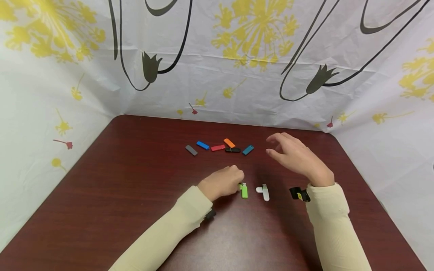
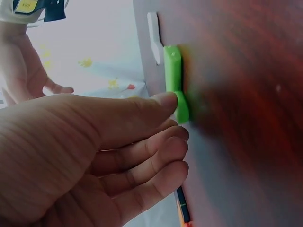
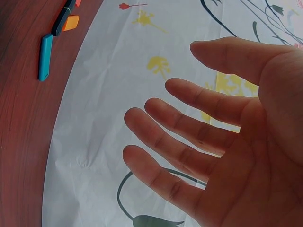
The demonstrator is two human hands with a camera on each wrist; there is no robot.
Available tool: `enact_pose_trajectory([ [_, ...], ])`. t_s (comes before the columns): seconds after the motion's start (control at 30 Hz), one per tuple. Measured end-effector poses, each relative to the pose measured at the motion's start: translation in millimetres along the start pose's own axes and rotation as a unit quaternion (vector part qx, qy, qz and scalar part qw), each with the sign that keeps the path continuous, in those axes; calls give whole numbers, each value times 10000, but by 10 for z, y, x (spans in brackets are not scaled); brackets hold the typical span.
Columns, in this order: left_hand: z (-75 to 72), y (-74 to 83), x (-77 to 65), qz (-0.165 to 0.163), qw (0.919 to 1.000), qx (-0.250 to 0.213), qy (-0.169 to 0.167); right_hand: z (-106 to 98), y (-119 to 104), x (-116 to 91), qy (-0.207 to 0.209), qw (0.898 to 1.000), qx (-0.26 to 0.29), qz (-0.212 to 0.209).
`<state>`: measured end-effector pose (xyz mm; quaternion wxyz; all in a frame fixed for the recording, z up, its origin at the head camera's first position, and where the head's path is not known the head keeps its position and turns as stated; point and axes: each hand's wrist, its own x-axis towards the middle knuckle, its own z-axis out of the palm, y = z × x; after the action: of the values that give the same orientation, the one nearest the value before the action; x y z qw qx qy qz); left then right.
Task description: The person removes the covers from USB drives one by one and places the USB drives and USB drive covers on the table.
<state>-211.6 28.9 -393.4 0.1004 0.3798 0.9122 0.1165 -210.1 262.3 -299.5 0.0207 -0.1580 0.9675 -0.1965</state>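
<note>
My left hand [image 1: 222, 181] pinches the swivel cover end of a lime green USB flash drive [image 1: 244, 191] low over the table. That drive's metal plug is exposed in the head view. The left wrist view has the thumb laid along the rounded end of the green drive [image 2: 173, 71], the other fingers bent below. Just to the right lies a white USB flash drive [image 1: 266, 193], its cover swung out sideways and its plug showing. My right hand [image 1: 298, 156] hovers above the table beyond it, fingers spread and loosely bent, holding nothing.
Along the far part of the dark red wooden table [image 1: 112, 195] lie a grey drive [image 1: 191, 150], a blue one [image 1: 203, 145], a red one [image 1: 218, 148], an orange one [image 1: 229, 143], a black one [image 1: 233, 150] and a teal one [image 1: 248, 150]. Patterned white cloth [image 1: 203, 86] hangs behind.
</note>
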Motion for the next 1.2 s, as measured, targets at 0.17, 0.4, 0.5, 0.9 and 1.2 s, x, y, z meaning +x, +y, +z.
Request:
enact_pose_trajectory([
  [0.17, -64, -72, -19, -114, 9995, -255, 164, -8, 12, 3, 31, 10000, -24, 9],
  [0.4, -216, -295, -49, -555, 9962, -491, 467, -11, 29, 11, 35, 10000, -18, -22],
  [0.5, -306, -468, -81, -839, 9929, -535, 655, -9, 32, 14, -1, 10000, -7, -1],
  [0.9, -486, -1197, -219, -1751, 9731, -532, 1402, -6, 41, 33, -35, 10000, -30, -11],
  [1.2, -320, -1314, -128, -2027, 9743, -383, 901, 6, 30, 52, -74, 10000, -3, 7],
])
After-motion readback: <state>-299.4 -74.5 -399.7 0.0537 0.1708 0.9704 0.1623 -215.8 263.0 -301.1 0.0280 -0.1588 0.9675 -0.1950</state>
